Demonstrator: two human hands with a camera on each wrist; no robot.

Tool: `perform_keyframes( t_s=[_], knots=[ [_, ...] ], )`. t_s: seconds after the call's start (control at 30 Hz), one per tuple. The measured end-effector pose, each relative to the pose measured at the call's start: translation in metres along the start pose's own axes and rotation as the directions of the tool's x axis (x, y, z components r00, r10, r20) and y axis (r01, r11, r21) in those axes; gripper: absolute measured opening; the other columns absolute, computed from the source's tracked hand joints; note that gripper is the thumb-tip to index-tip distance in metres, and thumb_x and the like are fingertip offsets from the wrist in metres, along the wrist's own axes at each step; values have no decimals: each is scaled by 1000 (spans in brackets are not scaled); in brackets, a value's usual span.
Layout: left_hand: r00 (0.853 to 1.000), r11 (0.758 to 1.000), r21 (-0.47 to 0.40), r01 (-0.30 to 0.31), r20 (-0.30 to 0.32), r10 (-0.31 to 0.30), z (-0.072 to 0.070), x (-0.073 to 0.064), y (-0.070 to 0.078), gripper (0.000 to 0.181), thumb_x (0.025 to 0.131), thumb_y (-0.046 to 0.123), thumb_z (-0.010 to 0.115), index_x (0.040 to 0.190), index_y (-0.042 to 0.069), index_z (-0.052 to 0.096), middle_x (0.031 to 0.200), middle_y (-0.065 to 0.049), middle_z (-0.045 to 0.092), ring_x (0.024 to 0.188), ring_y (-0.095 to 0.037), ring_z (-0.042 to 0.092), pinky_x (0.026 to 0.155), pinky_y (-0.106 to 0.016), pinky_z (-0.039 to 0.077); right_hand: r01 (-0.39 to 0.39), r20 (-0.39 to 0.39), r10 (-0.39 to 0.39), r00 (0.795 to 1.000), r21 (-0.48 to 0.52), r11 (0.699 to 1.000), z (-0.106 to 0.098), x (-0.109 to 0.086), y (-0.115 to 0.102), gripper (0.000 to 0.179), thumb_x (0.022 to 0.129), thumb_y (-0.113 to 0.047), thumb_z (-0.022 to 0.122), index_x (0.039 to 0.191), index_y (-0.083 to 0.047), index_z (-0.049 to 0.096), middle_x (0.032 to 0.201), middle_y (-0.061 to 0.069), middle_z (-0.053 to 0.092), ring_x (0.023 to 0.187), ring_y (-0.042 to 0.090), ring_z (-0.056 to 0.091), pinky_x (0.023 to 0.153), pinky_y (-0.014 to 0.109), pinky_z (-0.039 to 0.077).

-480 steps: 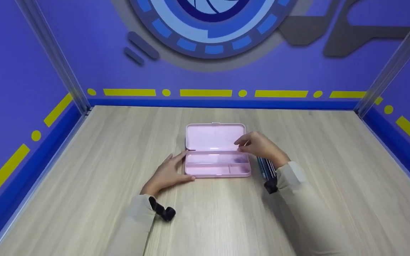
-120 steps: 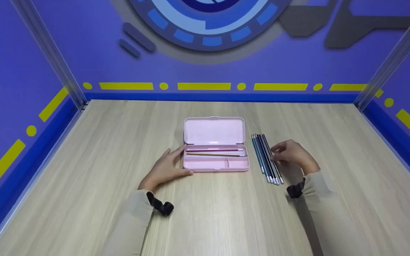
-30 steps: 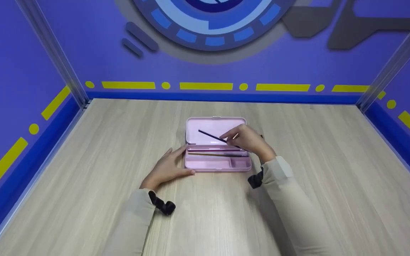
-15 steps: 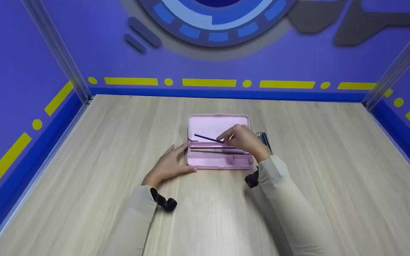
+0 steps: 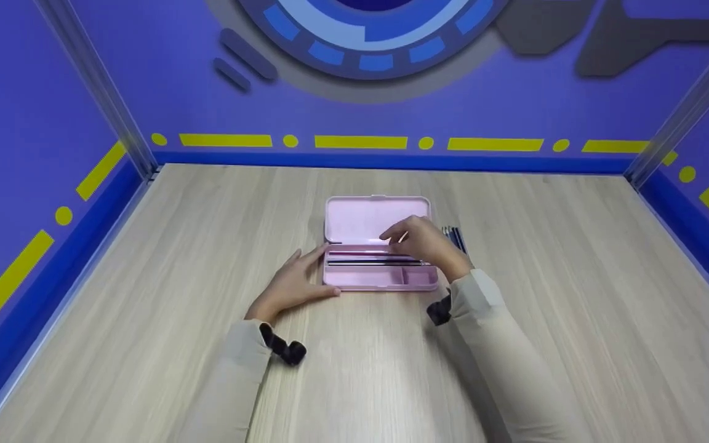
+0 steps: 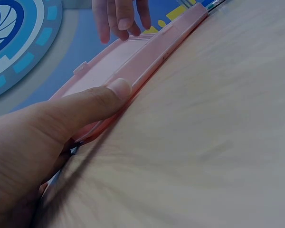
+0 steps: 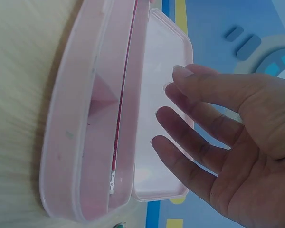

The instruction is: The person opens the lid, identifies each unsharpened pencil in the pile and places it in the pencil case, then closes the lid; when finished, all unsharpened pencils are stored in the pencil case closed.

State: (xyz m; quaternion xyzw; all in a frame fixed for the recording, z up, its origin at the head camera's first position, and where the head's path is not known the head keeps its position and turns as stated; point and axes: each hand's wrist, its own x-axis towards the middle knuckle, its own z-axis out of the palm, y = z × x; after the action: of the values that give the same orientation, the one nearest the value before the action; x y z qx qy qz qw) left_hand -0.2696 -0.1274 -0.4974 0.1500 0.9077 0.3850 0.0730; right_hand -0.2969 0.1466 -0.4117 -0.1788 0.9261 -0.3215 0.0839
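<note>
Pink pencil case (image 5: 364, 277) sits on the wood-grain surface (image 5: 354, 369), its left end held in the left hand's grip (image 5: 293, 285), thumb against the front edge. The right hand's grip (image 5: 422, 240) is loosely parted, fingers slightly bent and holding nothing, in front of the raised lid (image 5: 354, 218). In the rear compartment lie a red pencil (image 7: 116, 152) and a dark pencil (image 5: 367, 261). More pencils (image 5: 456, 237), partly hidden by the right arm, lie beside the right end.

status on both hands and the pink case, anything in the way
Left hand grips pink case. Right hand empty above it. Lid open, no obstruction visible.
</note>
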Motion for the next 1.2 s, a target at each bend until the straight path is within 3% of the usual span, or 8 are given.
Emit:
perform_keyframes(
  t_s=[0.37,0.83,1.07,1.2],
  knots=[
    [1000,1000,6,-14,0,14,0,0,0,101,68,55,80,152,30,29,155,-3,34,147,-43,10,117,-62,14,-37,-15,37,999,-3,999,-14,-13,14,27,87,-4,66,114,-2,71,101,14,72,89,25,66,80,38,58],
    [1000,1000,3,-16,-5,16,-1,-1,0,101,68,55,81,152,30,29,155,-3,34,146,-43,11,116,-62,14,-51,-118,51,992,9,999,-37,-40,65,30,87,-2,65,116,5,67,109,22,69,94,31,65,83,45,57],
    [1000,1000,7,-23,-8,23,0,0,0,101,68,54,81,152,29,29,155,-3,35,146,-44,12,116,-61,15,-144,-125,145,981,24,989,-46,-53,85,36,89,-8,66,123,3,64,113,23,67,99,33,64,87,48,55],
    [1000,1000,7,-27,-9,27,0,0,0,100,69,54,81,152,28,30,154,-4,35,146,-45,12,116,-61,16,-143,-135,143,980,12,990,-49,-60,92,36,88,-7,66,122,5,63,108,25,67,97,35,65,86,50,54]
  ],
)
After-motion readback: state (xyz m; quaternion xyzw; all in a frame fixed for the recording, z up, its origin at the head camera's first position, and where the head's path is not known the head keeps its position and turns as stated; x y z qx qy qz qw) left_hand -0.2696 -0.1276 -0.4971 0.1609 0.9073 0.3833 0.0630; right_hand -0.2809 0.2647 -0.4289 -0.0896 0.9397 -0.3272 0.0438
